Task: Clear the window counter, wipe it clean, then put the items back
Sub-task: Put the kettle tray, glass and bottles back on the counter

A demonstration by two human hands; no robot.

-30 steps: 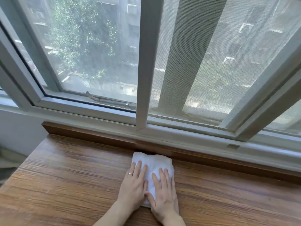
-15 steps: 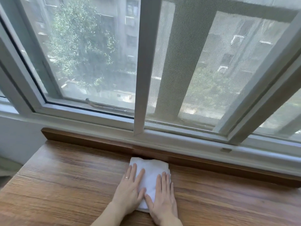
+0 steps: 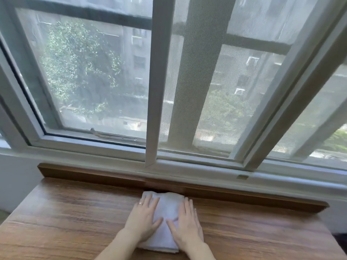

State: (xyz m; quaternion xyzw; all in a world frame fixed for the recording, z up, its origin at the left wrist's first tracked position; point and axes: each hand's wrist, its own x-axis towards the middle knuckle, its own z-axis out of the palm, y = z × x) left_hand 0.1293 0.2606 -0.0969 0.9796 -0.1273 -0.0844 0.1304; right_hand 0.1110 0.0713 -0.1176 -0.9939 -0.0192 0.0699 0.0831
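Your two hands lie flat on a folded white cloth [image 3: 167,220] at the lower centre of the frame. Your left hand [image 3: 143,220] covers the left part of the cloth, with the fingers straight and a little spread; a ring [image 3: 140,203] is on one finger. Your right hand [image 3: 185,225] covers the right part in the same way, palm down, fingers straight. Neither hand grips the cloth; both only press on it.

The cloth rests on the wooden tabletop [image 3: 65,218], and its far edge touches the brown wooden ledge [image 3: 93,174] that runs along the back of the tabletop. Above the ledge, across the upper part of the frame, is the window [image 3: 152,91] with a white frame. Through the glass in the upper left of the frame you see a green tree [image 3: 78,68], and grey buildings [image 3: 242,79] show in the upper right, behind the mesh screen.
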